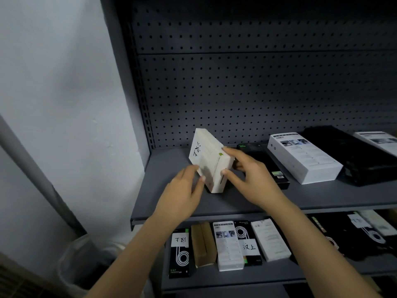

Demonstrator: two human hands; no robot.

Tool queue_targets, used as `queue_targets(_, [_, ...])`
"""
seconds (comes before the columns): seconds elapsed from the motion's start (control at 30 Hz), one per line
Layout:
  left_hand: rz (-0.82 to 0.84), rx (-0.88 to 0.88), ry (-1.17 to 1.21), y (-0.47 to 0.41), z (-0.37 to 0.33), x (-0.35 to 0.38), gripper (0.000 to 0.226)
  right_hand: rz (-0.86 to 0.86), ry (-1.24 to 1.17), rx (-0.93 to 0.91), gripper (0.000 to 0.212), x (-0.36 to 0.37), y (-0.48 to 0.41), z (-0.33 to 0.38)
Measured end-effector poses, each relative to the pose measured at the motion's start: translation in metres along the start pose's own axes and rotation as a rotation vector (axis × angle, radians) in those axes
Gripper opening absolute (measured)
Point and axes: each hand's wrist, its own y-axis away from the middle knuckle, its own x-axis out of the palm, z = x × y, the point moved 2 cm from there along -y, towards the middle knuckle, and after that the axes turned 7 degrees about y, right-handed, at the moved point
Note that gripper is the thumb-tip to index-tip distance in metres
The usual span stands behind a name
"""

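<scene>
So, left hand and right hand, each grip clamped on the flat white cardboard box, hold it tilted at the left end of the grey metal shelf. Probably mid-placement; next, it needs lowering flat.

A box stands on the upper shelf between the left hand and right hand; other boxes lie to its right, more boxes on the lower shelf.
</scene>
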Motion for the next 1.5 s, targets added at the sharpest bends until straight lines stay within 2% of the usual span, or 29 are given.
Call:
queue_targets(0.07, [-0.11, 0.031, 0.13, 0.001, -0.003, -0.01, 0.048, 0.025, -0.029, -0.042, 0.053, 0.005, -0.002, 0.007])
queue_targets(0.17, [-0.126, 0.116, 0.171, 0.0, -0.007, -0.021, 0.05, 0.06, -0.158, -0.069, 0.047, 0.016, -0.003, 0.018])
queue_targets(0.27, [-0.143, 0.079, 0.14, 0.003, 0.0, -0.027, 0.05, 0.019, -0.29, 0.021, 0.034, 0.024, -0.005, 0.022])
queue_targets(0.33, [-0.191, 0.003, 0.181, 0.007, 0.01, -0.03, 0.049, 0.041, -0.244, 0.115, 0.028, 0.032, -0.008, 0.019])
queue_targets(0.47, [-0.157, -0.172, 0.168, 0.012, 0.031, -0.032, 0.051, 0.147, -0.103, 0.204, 0.04, 0.051, -0.014, 0.013])
queue_targets(0.6, [-0.127, -0.195, 0.13, 0.016, 0.033, -0.029, 0.038, 0.157, -0.072, 0.243, 0.049, 0.058, -0.016, 0.013])
queue_targets(0.67, [-0.158, -0.202, 0.132, 0.016, 0.034, -0.028, 0.037, 0.136, -0.073, 0.254, 0.05, 0.06, -0.017, 0.013])
queue_targets(0.83, [-0.231, -0.18, 0.37, 0.016, 0.033, -0.02, 0.032, -0.02, -0.234, 0.234, 0.051, 0.063, -0.012, 0.017])
queue_targets(1.03, [-0.345, -0.005, 0.544, 0.019, 0.015, -0.022, 0.046, -0.197, -0.43, 0.169, 0.066, 0.048, -0.008, 0.023])
queue_targets(1.23, [-0.345, 0.051, 0.677, 0.013, -0.002, -0.026, 0.051, -0.253, -0.466, 0.109, 0.061, 0.04, -0.003, 0.028])
queue_targets(1.37, [-0.353, 0.077, 0.627, 0.003, -0.001, -0.034, 0.049, -0.31, -0.323, 0.076, 0.05, 0.024, -0.005, 0.027])
queue_targets(1.43, [-0.338, 0.115, 0.448, -0.005, 0.004, -0.042, 0.045, -0.367, -0.112, -0.07, 0.043, 0.007, -0.007, 0.031])
queue_targets(1.5, [-0.282, 0.229, 0.193, -0.013, 0.006, -0.049, 0.042, -0.394, 0.148, -0.261, 0.039, -0.008, -0.013, 0.04])
